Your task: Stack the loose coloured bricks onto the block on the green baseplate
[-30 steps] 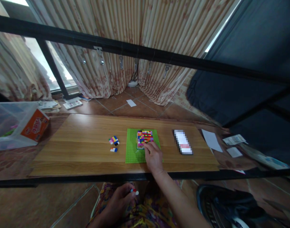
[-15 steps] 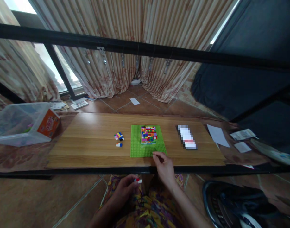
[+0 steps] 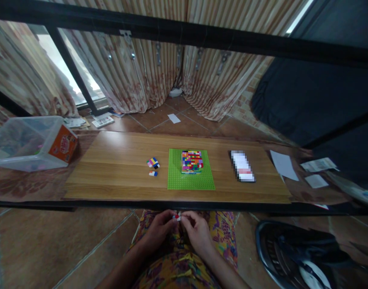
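Over my lap, just below the table's front edge, my left hand [image 3: 162,228] is closed on a few small red and white toy bricks [image 3: 177,217]. Thumb and fingers of my right hand [image 3: 197,229] pinch the same bricks from the other side. On the table lies a green baseplate [image 3: 190,184] bearing a block of multicoloured bricks [image 3: 192,162]. Left of the plate is a small pile of loose bricks [image 3: 153,162]. Nearer me is a little group of orange, white and blue bricks [image 3: 153,174].
A phone [image 3: 242,166] with a blurred screen lies right of the plate on the wooden board [image 3: 117,180]. A clear plastic bin [image 3: 27,140] stands at the far left. White paper [image 3: 284,165] rests at the right. A black bar [image 3: 172,28] crosses beyond the table.
My right hand has come back from the baseplate's front edge to my lap and meets the bricks in my left hand. The view has tilted slightly downward.
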A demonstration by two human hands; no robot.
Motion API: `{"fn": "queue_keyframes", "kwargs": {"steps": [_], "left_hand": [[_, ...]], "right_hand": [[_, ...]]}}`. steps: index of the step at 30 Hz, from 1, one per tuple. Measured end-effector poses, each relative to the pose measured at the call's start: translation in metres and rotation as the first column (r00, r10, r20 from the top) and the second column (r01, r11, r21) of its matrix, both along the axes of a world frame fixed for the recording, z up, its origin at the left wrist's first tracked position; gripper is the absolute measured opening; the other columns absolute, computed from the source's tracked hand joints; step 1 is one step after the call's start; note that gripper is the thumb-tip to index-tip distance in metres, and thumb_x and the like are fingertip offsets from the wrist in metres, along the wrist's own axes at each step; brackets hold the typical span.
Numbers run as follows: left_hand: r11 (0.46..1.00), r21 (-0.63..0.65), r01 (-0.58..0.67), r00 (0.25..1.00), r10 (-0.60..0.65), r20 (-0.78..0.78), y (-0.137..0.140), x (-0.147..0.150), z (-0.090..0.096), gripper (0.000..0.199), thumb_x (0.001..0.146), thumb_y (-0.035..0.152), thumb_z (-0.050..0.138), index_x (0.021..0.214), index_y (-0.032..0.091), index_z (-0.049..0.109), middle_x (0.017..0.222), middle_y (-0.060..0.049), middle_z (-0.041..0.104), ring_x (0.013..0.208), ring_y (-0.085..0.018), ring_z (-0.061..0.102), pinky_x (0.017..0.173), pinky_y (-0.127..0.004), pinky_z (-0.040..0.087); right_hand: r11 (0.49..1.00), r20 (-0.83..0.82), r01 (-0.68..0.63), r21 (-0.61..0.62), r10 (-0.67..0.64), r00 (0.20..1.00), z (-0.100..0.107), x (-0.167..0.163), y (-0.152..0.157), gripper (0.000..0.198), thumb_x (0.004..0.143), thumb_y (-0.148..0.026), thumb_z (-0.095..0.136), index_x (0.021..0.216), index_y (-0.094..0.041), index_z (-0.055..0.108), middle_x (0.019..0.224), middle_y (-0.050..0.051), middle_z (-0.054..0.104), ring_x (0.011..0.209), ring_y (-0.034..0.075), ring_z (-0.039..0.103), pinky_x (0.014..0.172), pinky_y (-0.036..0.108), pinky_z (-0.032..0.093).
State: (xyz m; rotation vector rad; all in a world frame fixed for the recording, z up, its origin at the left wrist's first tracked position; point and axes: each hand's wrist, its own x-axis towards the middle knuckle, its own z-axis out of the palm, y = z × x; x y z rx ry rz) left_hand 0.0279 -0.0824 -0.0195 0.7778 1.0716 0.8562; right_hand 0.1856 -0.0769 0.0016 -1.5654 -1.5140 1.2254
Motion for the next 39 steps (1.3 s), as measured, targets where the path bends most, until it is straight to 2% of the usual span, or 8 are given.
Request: {"fn": "queue_keyframes", "kwargs": {"steps": [3, 11, 18, 26, 32, 36, 39], "left_hand": [[1.000, 0.005, 0.012, 1.000, -0.012, 0.015, 0.000, 0.000, 0.001, 0.026, 0.077, 0.039, 0.068, 0.082, 0.014, 0.063, 0.066, 0.002, 0.058, 0.062, -0.011, 0.048, 0.060, -0.022, 0.038], [0.999, 0.043, 0.034, 0.999, -0.034, -0.018, 0.000, -0.001, 0.002, 0.029, 0.077, 0.042, 0.068, 0.083, 0.014, 0.062, 0.063, 0.002, 0.057, 0.060, -0.011, 0.047, 0.060, -0.023, 0.037], [0.987, 0.125, 0.106, 0.993, -0.097, -0.072, -0.001, -0.002, 0.002, 0.029, 0.083, 0.044, 0.060, 0.080, 0.015, 0.058, 0.063, 0.003, 0.054, 0.061, -0.012, 0.045, 0.062, -0.023, 0.037], [0.988, 0.131, 0.086, 0.993, -0.074, -0.096, -0.002, -0.002, 0.000, 0.030, 0.081, 0.045, 0.061, 0.077, 0.015, 0.058, 0.065, 0.002, 0.053, 0.064, -0.012, 0.046, 0.063, -0.023, 0.038], [0.997, 0.049, 0.053, 0.998, -0.052, -0.017, 0.000, -0.002, -0.001, 0.032, 0.078, 0.046, 0.066, 0.080, 0.015, 0.059, 0.065, 0.002, 0.054, 0.061, -0.011, 0.047, 0.061, -0.022, 0.039], [0.999, 0.029, 0.043, 0.999, -0.043, 0.014, 0.000, -0.001, 0.002, 0.033, 0.075, 0.047, 0.069, 0.077, 0.015, 0.059, 0.064, 0.002, 0.056, 0.059, -0.011, 0.049, 0.060, -0.022, 0.039], [0.999, 0.034, 0.035, 0.999, -0.035, 0.019, 0.000, -0.001, 0.001, 0.032, 0.076, 0.045, 0.069, 0.076, 0.015, 0.059, 0.062, 0.002, 0.056, 0.058, -0.010, 0.048, 0.058, -0.021, 0.038]], "right_hand": [[0.998, -0.057, -0.029, -0.051, 0.026, 0.998, -0.006, -0.001, -0.002, 0.023, 0.085, -0.037, 0.055, 0.078, -0.019, 0.068, 0.068, 0.002, 0.066, 0.061, 0.016, 0.057, 0.058, 0.025, 0.043], [0.996, -0.154, 0.004, -0.092, -0.018, 0.988, -0.007, -0.002, 0.000, 0.024, 0.080, -0.038, 0.060, 0.071, -0.018, 0.068, 0.061, 0.000, 0.060, 0.057, 0.014, 0.050, 0.054, 0.023, 0.039], [0.990, -0.206, 0.009, -0.139, -0.037, 0.978, -0.013, -0.002, 0.000, 0.023, 0.076, -0.038, 0.064, 0.066, -0.017, 0.068, 0.055, -0.003, 0.054, 0.053, 0.011, 0.043, 0.052, 0.023, 0.034], [0.978, -0.344, 0.042, -0.205, -0.112, 0.932, -0.006, -0.005, 0.001, 0.025, 0.072, -0.041, 0.069, 0.064, -0.017, 0.071, 0.055, -0.001, 0.060, 0.053, 0.012, 0.049, 0.053, 0.023, 0.038], [0.984, -0.310, 0.128, -0.122, -0.160, 0.937, 0.009, 0.002, 0.016, 0.023, 0.073, -0.041, 0.068, 0.073, -0.019, 0.075, 0.068, 0.003, 0.069, 0.063, 0.017, 0.059, 0.061, 0.027, 0.047], [0.978, -0.259, 0.207, 0.008, -0.198, 0.945, 0.024, 0.016, 0.041, 0.022, 0.074, -0.040, 0.068, 0.080, -0.020, 0.075, 0.079, 0.005, 0.073, 0.075, 0.020, 0.066, 0.071, 0.032, 0.052], [0.951, -0.243, 0.281, 0.128, -0.244, 0.939, 0.035, 0.026, 0.066, 0.023, 0.074, -0.039, 0.068, 0.084, -0.020, 0.074, 0.086, 0.006, 0.074, 0.080, 0.021, 0.067, 0.075, 0.035, 0.053]]}}
